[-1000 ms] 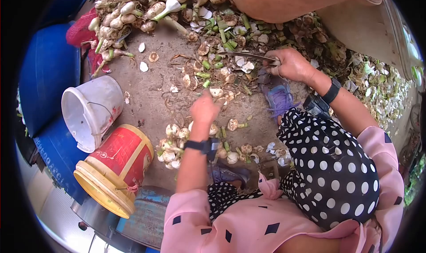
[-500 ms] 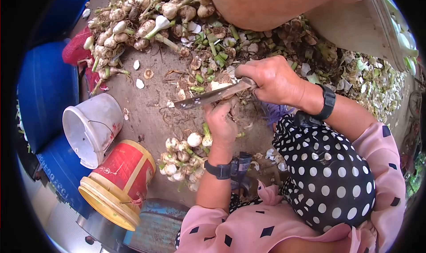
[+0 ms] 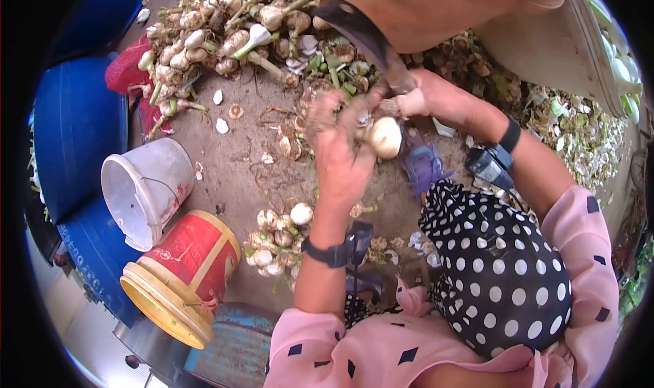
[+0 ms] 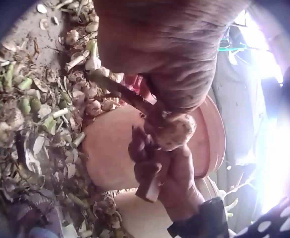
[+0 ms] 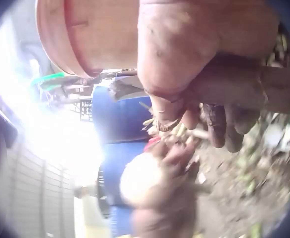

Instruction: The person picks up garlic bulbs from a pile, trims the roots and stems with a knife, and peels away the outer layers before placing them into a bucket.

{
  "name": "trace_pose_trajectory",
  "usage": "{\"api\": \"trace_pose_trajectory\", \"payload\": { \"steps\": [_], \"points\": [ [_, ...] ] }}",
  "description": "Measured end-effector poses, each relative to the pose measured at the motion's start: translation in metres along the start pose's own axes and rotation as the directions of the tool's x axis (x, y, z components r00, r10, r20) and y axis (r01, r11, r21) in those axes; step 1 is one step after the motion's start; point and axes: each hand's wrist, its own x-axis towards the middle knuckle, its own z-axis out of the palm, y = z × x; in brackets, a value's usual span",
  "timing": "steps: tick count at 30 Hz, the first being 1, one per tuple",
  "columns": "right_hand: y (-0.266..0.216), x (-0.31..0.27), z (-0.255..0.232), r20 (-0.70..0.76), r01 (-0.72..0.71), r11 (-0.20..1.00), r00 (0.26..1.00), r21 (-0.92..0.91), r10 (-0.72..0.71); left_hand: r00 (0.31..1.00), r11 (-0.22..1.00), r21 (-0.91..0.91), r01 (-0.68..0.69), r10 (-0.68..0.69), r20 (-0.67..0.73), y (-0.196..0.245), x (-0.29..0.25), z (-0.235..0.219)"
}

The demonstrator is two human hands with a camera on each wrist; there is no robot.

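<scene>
My left hand (image 3: 343, 158) holds a garlic bulb (image 3: 385, 137), its round white side facing my body. In the right wrist view the pale bulb (image 5: 142, 178) is blurred at the left hand's fingers. Close above it, my right hand (image 3: 439, 98) grips a knife (image 3: 368, 37) by its handle, the broad dark blade tilted up and away to the left. The right thumb is right by the bulb. In the right wrist view the wooden handle (image 5: 244, 87) runs under the palm with the fingers curled below.
A heap of untrimmed garlic (image 3: 204, 40) lies at the far left, a smaller pile of trimmed bulbs (image 3: 276, 238) near my left forearm. Cut stems and peelings cover the ground ahead. A white bucket (image 3: 160, 177) and a red-and-yellow bucket (image 3: 194, 252) lie left; a large tan tub (image 3: 409, 13) stands at the back.
My left hand has gone from pointing at the ground to holding a garlic bulb. The knife swung left across that hand, then up and back, its blade now pointing away from me.
</scene>
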Motion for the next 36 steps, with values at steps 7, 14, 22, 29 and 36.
{"api": "trace_pose_trajectory", "payload": {
  "steps": [7, 14, 22, 29, 36],
  "points": [
    [0.001, 0.008, 0.037, 0.068, 0.206, 0.964, 0.973, 0.166, -0.219, 0.689, 0.093, -0.986, 0.137, -0.725, 0.027, 0.004, -0.023, 0.013],
    [-0.006, 0.001, 0.050, 0.078, 0.276, 0.961, 0.959, -0.033, -0.273, 0.644, -0.092, -0.974, 0.209, -0.736, 0.208, 0.003, -0.011, 0.011],
    [0.019, 0.024, 0.035, 0.104, 0.343, 0.559, 0.904, -0.755, -0.414, 0.760, 0.272, -0.766, 0.582, -0.517, 0.393, -0.011, -0.027, -0.012],
    [0.062, 0.000, -0.015, -0.264, -0.159, 0.843, 0.964, -0.514, 0.021, 0.429, 0.953, 0.234, 0.190, -0.295, 0.854, -0.091, -0.031, -0.136],
    [0.061, 0.004, -0.017, -0.194, -0.194, 0.709, 0.978, -0.678, 0.082, 0.817, 0.775, 0.323, 0.542, -0.399, -0.416, -0.247, 0.099, -0.305]
  ]
}}
